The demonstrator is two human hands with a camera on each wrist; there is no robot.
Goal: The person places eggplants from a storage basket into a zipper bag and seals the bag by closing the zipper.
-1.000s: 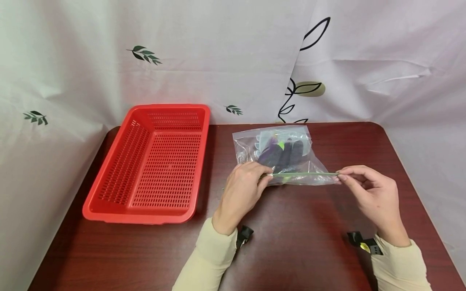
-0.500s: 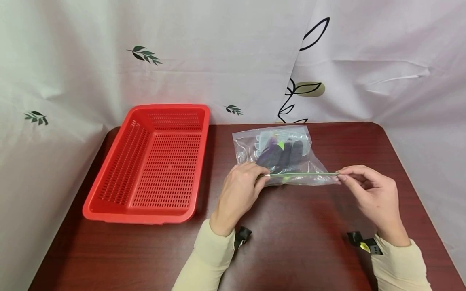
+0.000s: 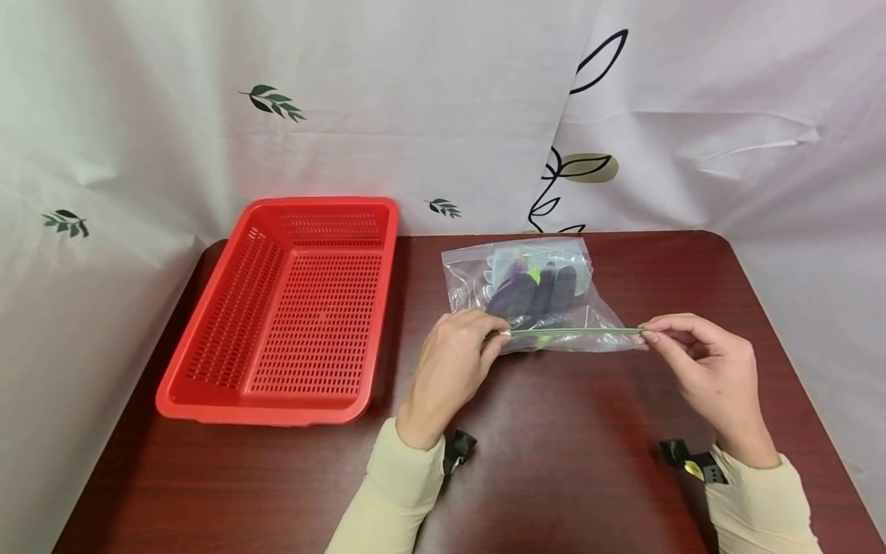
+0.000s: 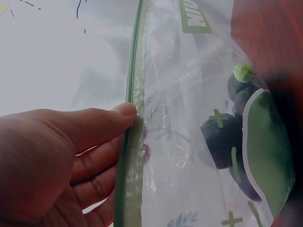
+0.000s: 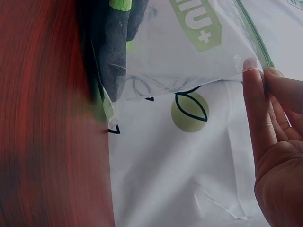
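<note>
A clear zip bag (image 3: 602,315) with a green zip strip (image 4: 134,71) rests at the back of the table, its mouth raised toward me. Several dark purple eggplants (image 3: 543,292) with bright green caps lie inside it. My left hand (image 3: 453,358) pinches the zip strip between thumb and fingers, at the left part of the mouth. At the strip's right end, my right hand (image 3: 713,369) pinches the bag's corner between thumb and index finger. Between the two hands the strip runs straight and taut. Green print shows on the bag in both wrist views.
A red perforated plastic basket (image 3: 314,323) with nothing in it stands to the left on the dark red-brown table (image 3: 554,477). White cloth with leaf prints (image 3: 415,100) hangs behind the table and along its sides.
My left hand has slid slightly left along the zip strip, so more of the strip shows between the hands. The right hand stays in place at the corner.
</note>
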